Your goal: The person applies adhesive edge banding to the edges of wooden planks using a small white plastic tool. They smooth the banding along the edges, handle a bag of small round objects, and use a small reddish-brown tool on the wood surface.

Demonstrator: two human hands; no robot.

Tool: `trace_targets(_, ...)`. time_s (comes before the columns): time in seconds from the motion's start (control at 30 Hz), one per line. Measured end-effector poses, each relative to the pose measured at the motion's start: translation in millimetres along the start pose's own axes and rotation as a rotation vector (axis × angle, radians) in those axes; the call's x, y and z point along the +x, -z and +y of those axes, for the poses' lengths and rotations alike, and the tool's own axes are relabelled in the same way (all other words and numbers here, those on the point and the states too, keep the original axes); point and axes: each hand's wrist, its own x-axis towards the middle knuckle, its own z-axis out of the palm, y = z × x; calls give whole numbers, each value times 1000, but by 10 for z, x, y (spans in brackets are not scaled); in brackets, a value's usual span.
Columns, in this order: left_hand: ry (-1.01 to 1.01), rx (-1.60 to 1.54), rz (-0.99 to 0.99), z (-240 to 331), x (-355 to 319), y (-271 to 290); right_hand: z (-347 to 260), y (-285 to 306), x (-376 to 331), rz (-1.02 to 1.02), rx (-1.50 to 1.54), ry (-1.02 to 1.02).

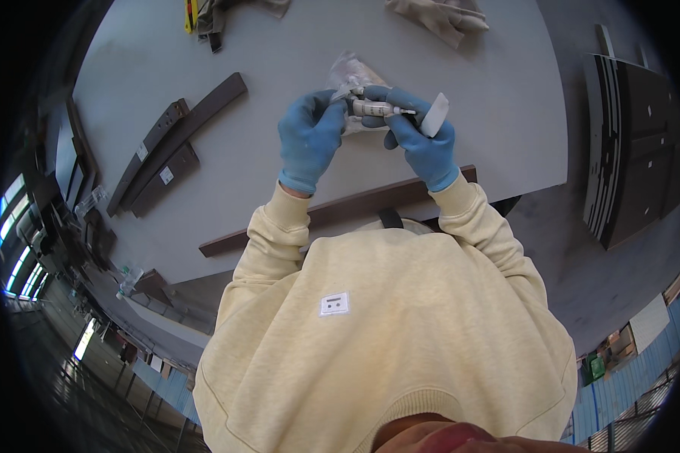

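Both hands wear blue gloves and meet above the grey tabletop. My left hand [310, 140] is closed, its fingertips pinching the edge of a crumpled clear plastic bag [353, 72] at the near end of a small white bottle. My right hand [425, 143] holds that bottle [369, 108], which lies sideways with its narrow tip toward the right. A flat white piece [435, 115] with a rounded end also sticks up from between the right thumb and fingers; its exact kind is unclear. The bag hangs behind and below the bottle, partly hidden by the fingers.
A long dark brown board [366, 198] lies along the near table edge. Curved brown pieces [181, 140] rest at the left. At the far side are beige cloths [444, 16] and a yellow cutter [191, 15]. Stacked dark panels [635, 147] stand at right.
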Motion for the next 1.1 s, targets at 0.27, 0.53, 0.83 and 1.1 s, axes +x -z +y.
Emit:
trace_targets(0.27,-452,408,115,65,-12,-41,85,-84,22,66,-104,98)
trace_targets(0.53,73,-12,132,191,-36,6,44,-34,83,-6,-584,415)
trace_targets(0.83,-26,137,126,182,-58,28,-25,72,81,-48,-712,456)
trace_targets(1.1,117,-63,66,258,-83,58,-170,30,68,-137,-740,492)
